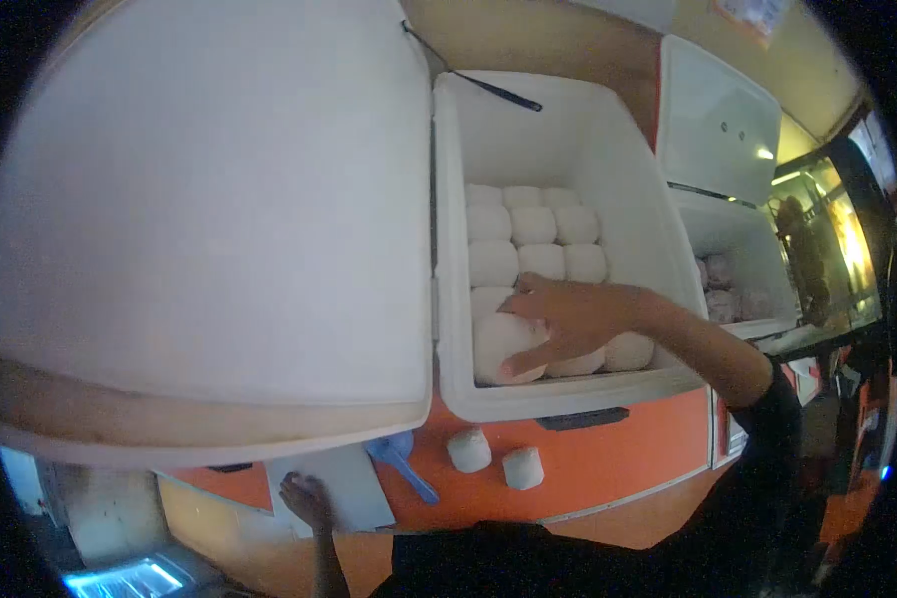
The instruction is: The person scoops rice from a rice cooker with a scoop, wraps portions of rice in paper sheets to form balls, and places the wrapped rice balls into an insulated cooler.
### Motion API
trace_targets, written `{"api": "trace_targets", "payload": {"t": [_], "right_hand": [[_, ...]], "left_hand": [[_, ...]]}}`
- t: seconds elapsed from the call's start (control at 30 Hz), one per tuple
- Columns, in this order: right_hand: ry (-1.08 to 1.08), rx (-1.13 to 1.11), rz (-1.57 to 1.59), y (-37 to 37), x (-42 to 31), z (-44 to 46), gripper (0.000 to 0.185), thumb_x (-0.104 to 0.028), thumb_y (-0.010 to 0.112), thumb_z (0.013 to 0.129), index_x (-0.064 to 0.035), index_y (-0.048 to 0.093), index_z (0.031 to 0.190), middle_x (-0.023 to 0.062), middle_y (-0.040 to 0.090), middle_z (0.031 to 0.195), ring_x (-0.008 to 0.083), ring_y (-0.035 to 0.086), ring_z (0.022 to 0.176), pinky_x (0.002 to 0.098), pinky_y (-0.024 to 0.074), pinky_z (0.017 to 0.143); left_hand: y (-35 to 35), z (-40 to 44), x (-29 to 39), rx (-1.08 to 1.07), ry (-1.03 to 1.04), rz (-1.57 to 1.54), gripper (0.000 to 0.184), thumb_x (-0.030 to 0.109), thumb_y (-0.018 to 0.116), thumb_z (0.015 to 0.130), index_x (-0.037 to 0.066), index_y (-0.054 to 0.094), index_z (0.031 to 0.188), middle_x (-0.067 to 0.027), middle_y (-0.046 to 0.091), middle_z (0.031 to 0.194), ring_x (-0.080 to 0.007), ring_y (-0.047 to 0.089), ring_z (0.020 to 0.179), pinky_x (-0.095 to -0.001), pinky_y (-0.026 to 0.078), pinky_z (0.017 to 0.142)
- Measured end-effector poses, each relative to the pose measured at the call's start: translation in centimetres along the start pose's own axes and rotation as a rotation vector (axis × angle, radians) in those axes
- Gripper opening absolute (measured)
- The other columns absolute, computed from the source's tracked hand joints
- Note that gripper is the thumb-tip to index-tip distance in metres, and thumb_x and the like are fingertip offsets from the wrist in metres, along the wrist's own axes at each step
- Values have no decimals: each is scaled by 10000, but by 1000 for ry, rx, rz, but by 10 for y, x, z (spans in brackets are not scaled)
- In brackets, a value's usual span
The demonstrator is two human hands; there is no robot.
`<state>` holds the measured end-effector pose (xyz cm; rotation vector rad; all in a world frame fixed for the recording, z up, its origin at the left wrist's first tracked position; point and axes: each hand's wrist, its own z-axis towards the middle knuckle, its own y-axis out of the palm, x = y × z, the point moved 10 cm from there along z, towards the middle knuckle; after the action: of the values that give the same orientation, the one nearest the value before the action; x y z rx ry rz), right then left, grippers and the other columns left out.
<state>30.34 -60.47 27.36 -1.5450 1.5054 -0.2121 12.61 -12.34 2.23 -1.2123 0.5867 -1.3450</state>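
The left hand (307, 498) lay nearest, over a pale board (364, 490), its fingers loosely bent; whether they had hold of anything could not be told. Just right of the board a blue tool (401, 460) lay aslant, its long axis running from its broad end, beside the lid's edge, to a narrow handle that pointed nearer and to the right. Farther right, two loose white balls (469, 450) sat side by side, slightly apart, on the orange counter (608, 444).

Beyond them stood a white bin (568, 404), its long axis running away from the person. The right hand (580, 311) reached in from the right, fingers pointing left. Thumb and fingers stood well apart across a white ball (498, 344) in the near left corner, the thumb on its near side; whether they gripped it or only touched it could not be told. That ball looked about as wide as deep, so its long axis could not be made out. More balls (536, 225) sat packed in rows behind it.

The white lid (209, 219) lay open to the left. A black strap (493, 91) slanted rightward over the bin's far end. Off to the right, a smaller box (743, 234) held darker balls (720, 302).
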Motion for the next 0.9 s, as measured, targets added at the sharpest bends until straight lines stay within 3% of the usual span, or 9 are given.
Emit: {"api": "trace_targets", "payload": {"t": [0.2,0.33,0.4,0.47,0.57,0.63,0.73,0.83,0.9], "right_hand": [[-276,-104,313,3,3,2,596,-379,592,897,-45,436,1365,178,506,1174,281,514,1096,370,441,943],[-155,-121,433,8,8,-7,558,-342,614,886,-55,466,1341,154,513,1192,264,513,1102,358,420,964],[-360,401,17,-27,1,-31,487,-321,602,895,-51,510,1290,119,523,1215,236,504,1127,345,412,970],[-277,409,101,-44,-47,-90,427,-317,586,907,-54,530,1239,103,550,1194,226,530,1113,346,419,967],[-228,-508,586,79,-82,-112,494,-415,574,900,-86,490,1258,115,585,1130,253,584,1034,367,441,948],[99,-643,343,172,-48,-102,614,-497,571,876,-90,430,1313,168,565,1146,314,571,1045,429,442,942],[589,-20,100,316,42,-55,796,-572,602,809,-86,344,1383,306,393,1289,497,416,1167,604,398,911],[430,492,195,392,59,-6,835,-535,676,739,-103,355,1377,331,248,1366,563,322,1176,650,376,869],[555,829,-188,383,54,-11,844,-454,738,681,-114,370,1361,326,278,1334,539,326,1155,628,373,867]], "left_hand": [[6,-6,-7,70,87,160,222,147,580,809,34,497,981,-170,524,939,-372,503,929,-477,370,804],[4,-9,-13,56,124,109,230,167,568,822,32,499,995,-187,529,962,-383,503,935,-474,374,807],[3,-5,-9,12,58,65,239,184,561,828,30,499,1001,-195,533,983,-389,501,949,-474,376,812],[0,-3,-5,36,66,116,249,200,555,834,30,500,1006,-193,530,978,-390,497,952,-478,378,813],[-9,0,7,0,0,111,262,219,548,842,29,502,1015,-189,522,967,-390,491,947,-488,382,810],[-7,1,2,-53,-62,53,264,223,547,844,28,503,1018,-188,517,961,-390,490,939,-494,384,807],[-9,1,3,-32,-13,33,250,213,544,844,33,504,1012,-182,510,955,-393,487,931,-495,389,800],[-12,1,7,-12,-22,40,236,193,550,841,29,501,1003,-179,508,948,-386,487,920,-493,390,795],[-3,-3,-3,-33,-37,67,260,202,553,844,19,500,1019,-185,514,965,-389,489,955,-500,387,852]]}}
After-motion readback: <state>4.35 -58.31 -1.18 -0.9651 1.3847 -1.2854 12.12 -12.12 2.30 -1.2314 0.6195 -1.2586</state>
